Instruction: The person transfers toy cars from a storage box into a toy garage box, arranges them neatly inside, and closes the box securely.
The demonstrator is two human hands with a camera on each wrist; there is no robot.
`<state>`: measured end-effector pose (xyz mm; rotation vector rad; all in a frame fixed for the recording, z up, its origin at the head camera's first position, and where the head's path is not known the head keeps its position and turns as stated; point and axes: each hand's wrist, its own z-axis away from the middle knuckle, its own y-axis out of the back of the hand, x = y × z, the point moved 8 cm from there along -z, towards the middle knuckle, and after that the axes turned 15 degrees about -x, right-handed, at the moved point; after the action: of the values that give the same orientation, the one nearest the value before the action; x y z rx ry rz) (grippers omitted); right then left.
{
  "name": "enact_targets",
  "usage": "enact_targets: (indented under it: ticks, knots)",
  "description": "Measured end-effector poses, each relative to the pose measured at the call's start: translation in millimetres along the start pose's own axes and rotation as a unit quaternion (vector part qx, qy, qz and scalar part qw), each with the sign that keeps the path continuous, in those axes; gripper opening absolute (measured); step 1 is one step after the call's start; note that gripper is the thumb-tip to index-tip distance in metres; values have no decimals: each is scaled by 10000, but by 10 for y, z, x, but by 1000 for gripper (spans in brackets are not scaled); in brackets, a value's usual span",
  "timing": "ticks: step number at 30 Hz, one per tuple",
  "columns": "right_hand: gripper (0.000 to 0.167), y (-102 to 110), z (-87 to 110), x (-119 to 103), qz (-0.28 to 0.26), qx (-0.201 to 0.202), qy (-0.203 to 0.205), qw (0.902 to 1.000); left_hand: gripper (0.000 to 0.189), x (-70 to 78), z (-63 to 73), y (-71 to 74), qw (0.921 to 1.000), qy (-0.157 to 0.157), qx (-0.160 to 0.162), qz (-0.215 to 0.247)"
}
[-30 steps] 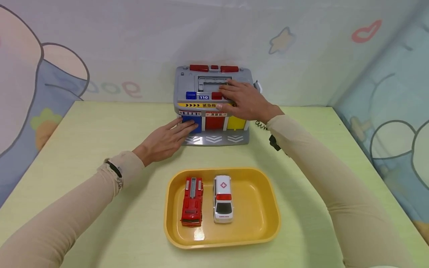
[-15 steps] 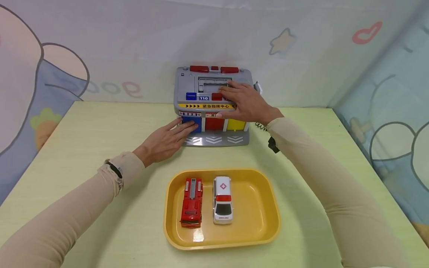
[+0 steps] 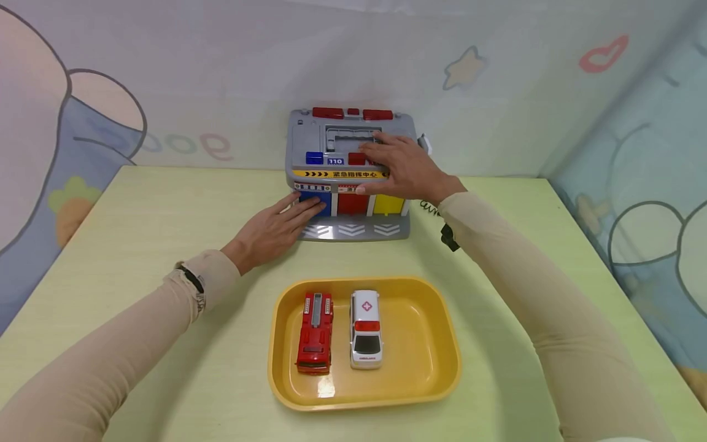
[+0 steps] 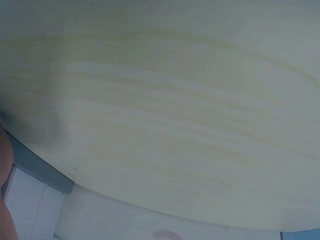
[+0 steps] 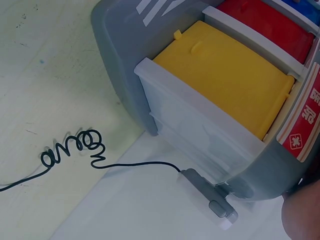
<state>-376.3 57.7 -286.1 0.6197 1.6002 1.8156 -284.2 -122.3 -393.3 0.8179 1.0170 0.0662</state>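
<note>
Against the back wall stands a grey toy rescue station (image 3: 306,135) with blue, red (image 3: 352,204) and yellow (image 3: 389,205) doors. My left hand (image 3: 270,233) lays its straight fingers over the blue door (image 3: 328,199), hiding part of it. On the station's roof rests my right hand (image 3: 411,167), fingers extended near the red button (image 3: 356,158) and the carry handle, thumb at the front edge. In the right wrist view the yellow door (image 5: 220,70) is shut. The left wrist view shows mostly tabletop and only a sliver of the hand.
A yellow tray (image 3: 450,344) sits in front of the station, holding a red toy fire truck (image 3: 315,334) and a white toy ambulance (image 3: 366,331). A coiled black cord (image 5: 85,140) runs from a grey handset (image 5: 210,195) on the station's side.
My right thumb has slid slightly down over the station's front edge since a second ago. The left hand, the station and the tray are practically unmoved.
</note>
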Motion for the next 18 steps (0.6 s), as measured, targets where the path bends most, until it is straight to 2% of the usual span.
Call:
enact_targets:
  ticks: [8,14,18]
  knots:
    - [89,28,68,-13,4,50,-60,10000,65,12,-20,18,9996,179,31,-209]
    - [88,51,60,-64,-20,169,-3,9999,66,-11,24,-2,9994,138,32,-310]
    - [87,65,21,-113,-44,169,9,9998,67,-35,72,-36,9997,107,70,-201]
